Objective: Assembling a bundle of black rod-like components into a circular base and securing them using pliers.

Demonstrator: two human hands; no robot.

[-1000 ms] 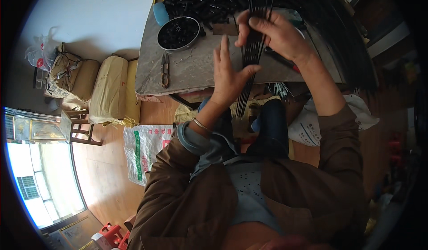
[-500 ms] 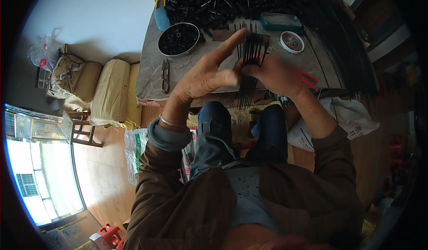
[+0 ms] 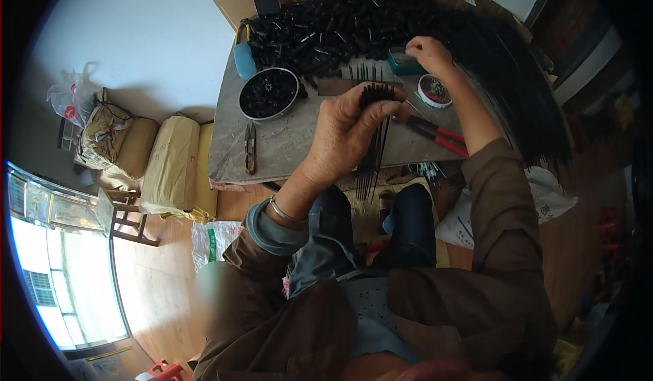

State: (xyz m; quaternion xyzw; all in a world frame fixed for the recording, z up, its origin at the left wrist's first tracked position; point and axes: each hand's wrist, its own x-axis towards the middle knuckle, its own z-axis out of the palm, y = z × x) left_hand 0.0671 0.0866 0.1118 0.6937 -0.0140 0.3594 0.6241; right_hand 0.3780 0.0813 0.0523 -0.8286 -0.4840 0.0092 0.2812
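Clutching a rod bundle (image 3: pixel 373 143), left hand (image 3: pixel 347 129) overhangs table edge (image 3: pixel 272 176); right hand (image 3: pixel 428 51) grip unclear.

In my left hand (image 3: pixel 347 133) I hold a bundle of thin black rods (image 3: pixel 373 146), all one dark colour. My right hand (image 3: pixel 430 53) is at a small teal plastic box (image 3: pixel 403 61). The pliers with red handles (image 3: pixel 435 133) lie on the grey tabletop (image 3: pixel 286 146). The round metal bowl (image 3: pixel 269 94) is silver and full of black pieces. My sleeves are brown, my trousers dark blue.
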